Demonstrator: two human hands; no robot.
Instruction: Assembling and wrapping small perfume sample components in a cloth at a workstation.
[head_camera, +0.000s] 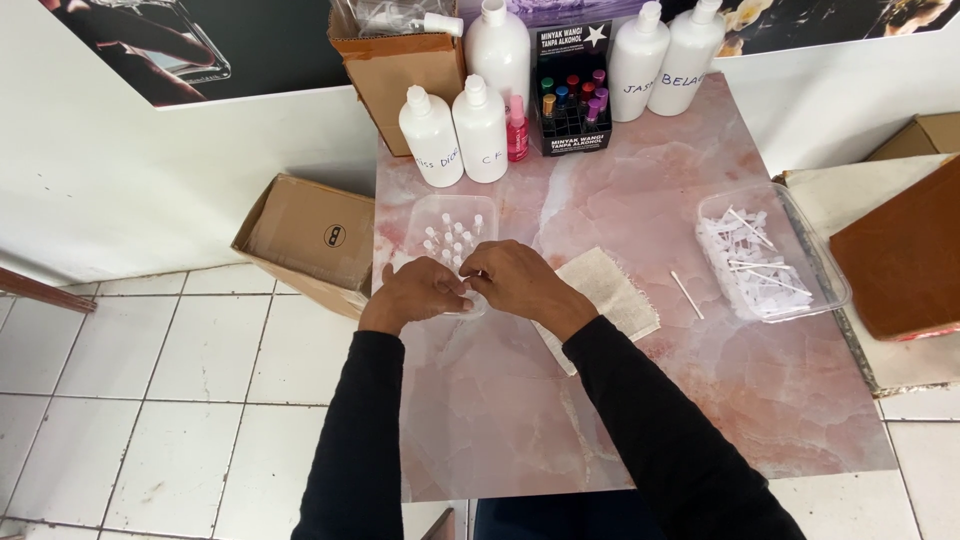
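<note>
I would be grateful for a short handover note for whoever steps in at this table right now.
Left hand and right hand meet at the near rim of the clear tray of small vials, pinching something too small to identify. The clear tub of white dip tubes sits to the right, one loose tube and a cloth lie between. Vials stand in the tray; how many are finished cannot be told.

Black display box (572, 90) of coloured vials at table back, white hand-labelled bottles (455, 135) beside it, brown cartons (318, 235) left
</note>
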